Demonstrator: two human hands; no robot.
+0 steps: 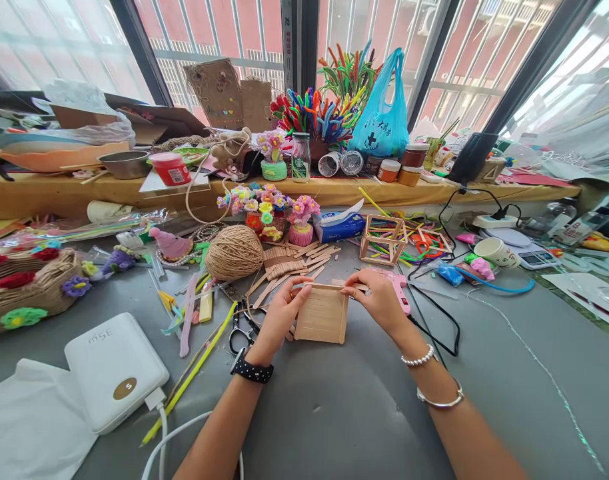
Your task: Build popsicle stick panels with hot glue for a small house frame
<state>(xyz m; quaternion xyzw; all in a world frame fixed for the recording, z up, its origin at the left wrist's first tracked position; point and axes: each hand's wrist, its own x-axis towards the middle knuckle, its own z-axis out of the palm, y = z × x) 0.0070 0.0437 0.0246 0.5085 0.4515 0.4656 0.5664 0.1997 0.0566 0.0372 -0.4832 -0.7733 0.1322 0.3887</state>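
Observation:
A square panel of wooden craft sticks point(323, 315) lies on the grey table in front of me. My left hand point(280, 313) grips its left edge near the top corner. My right hand point(379, 299) pinches the top right corner, over a stick laid across the top edge. A pile of loose craft sticks point(290, 264) lies just behind the panel, beside a ball of jute twine point(234, 252). A pink glue gun point(398, 288) rests right behind my right hand, its black cord trailing toward me.
Scissors point(239, 327) lie left of my left hand. A white power bank point(114, 370) with a cable sits at the front left. A wooden stick cube frame point(383, 238), a tissue pack point(338, 225), small flower pots point(301, 220) and a scale point(527, 252) crowd the back.

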